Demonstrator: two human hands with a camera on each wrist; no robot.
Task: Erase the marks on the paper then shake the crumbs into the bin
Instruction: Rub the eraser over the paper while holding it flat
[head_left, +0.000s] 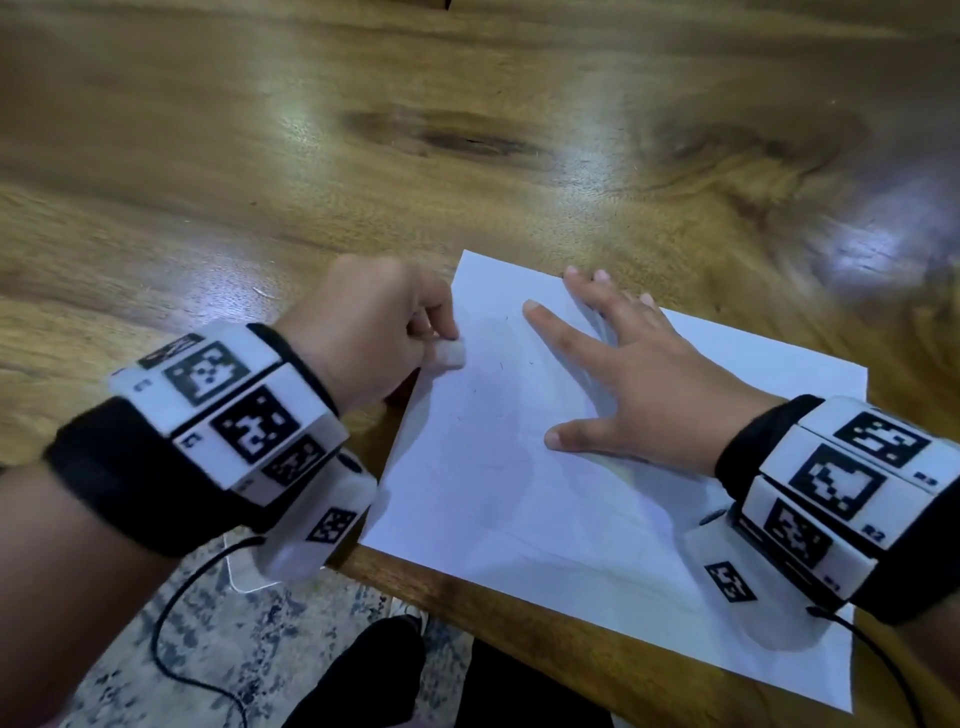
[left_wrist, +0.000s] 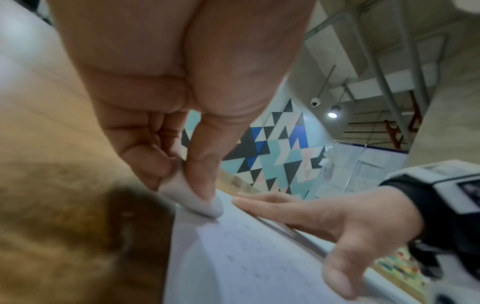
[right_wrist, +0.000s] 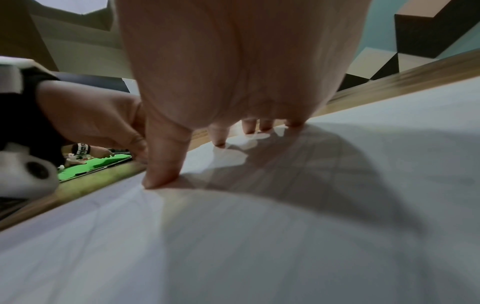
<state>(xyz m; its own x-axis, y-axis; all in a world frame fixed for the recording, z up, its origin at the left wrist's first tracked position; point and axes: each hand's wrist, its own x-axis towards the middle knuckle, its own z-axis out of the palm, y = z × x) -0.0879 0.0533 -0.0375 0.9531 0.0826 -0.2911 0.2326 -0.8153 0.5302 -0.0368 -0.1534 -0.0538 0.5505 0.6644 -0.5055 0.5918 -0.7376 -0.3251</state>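
A white sheet of paper lies near the front edge of the wooden table, with a few tiny dark specks on it. My left hand pinches a small white eraser between thumb and fingers, its tip on the paper's left edge; the left wrist view shows the eraser touching the sheet. My right hand lies flat with spread fingers, pressing the paper down at its far side. No bin is in view.
The table's front edge runs diagonally under the paper; part of the sheet overhangs it. Below are a patterned floor and a dark shoe. Black cables hang from both wrist cameras.
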